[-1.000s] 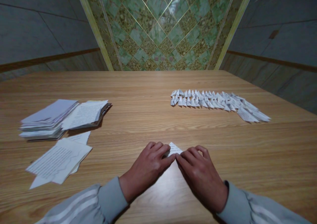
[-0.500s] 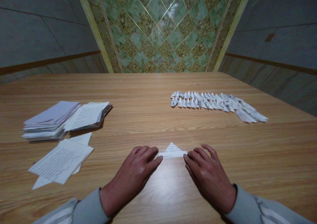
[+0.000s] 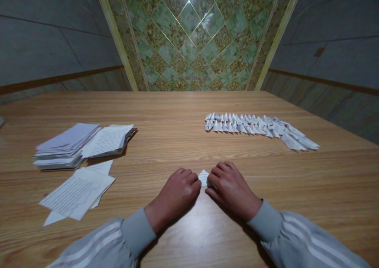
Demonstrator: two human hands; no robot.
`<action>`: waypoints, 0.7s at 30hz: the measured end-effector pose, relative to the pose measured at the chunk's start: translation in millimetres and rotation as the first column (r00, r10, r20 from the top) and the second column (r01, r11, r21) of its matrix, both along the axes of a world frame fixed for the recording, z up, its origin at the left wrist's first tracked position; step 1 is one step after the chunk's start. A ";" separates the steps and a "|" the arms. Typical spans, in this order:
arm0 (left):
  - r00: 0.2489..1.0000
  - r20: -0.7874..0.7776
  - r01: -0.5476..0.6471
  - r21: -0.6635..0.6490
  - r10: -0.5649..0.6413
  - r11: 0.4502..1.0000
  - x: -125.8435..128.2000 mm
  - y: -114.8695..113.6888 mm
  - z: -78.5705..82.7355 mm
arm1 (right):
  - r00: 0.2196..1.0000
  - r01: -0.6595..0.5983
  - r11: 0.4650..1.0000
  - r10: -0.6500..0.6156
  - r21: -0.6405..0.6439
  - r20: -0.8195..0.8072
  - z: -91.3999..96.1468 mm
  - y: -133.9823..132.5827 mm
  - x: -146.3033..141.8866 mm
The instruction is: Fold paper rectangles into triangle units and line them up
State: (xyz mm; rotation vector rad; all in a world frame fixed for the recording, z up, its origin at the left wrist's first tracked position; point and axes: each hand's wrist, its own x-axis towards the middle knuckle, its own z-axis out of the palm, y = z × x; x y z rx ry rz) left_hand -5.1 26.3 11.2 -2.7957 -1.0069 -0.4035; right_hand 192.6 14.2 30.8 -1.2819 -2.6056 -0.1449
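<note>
The wooden table (image 3: 183,106) fills the view, and its far edge runs along the wall at twelve o'clock. The nearest bare wood lies at twelve o'clock of the hands, with more at three o'clock. A stack of printed sheets (image 3: 68,145) sits at ten o'clock, well apart, and a few loose sheets (image 3: 74,191) are spread at nine o'clock. A row of small folded pieces (image 3: 254,126) runs across at one o'clock. The left hand (image 3: 177,192) and right hand (image 3: 230,188) meet near the table's front edge. Both are curled shut, with fingertips pressing on the small folded paper (image 3: 204,177) between them, which lies flat on the wood with only its peak showing. The paper looks very light and thin, stiff only along its creases, and easy to crush or to slide on the smooth top. It is probably best held at its two side corners.
</note>
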 end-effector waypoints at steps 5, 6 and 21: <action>0.992 0.113 -0.053 -0.004 0.053 0.999 -2.5 -0.6 -3.4 | 0.998 -0.017 0.996 0.022 0.092 -0.059 -7.2 4.4 0.8; 0.988 0.142 -0.056 -0.026 0.059 0.998 -2.5 -0.7 -2.3 | 0.997 -0.020 0.994 0.028 0.111 -0.072 -8.8 5.7 1.5; 0.821 0.561 0.128 -0.361 0.106 0.924 -7.4 5.3 15.2 | 0.804 -0.049 0.982 -0.070 -0.184 -0.590 -4.3 2.6 12.8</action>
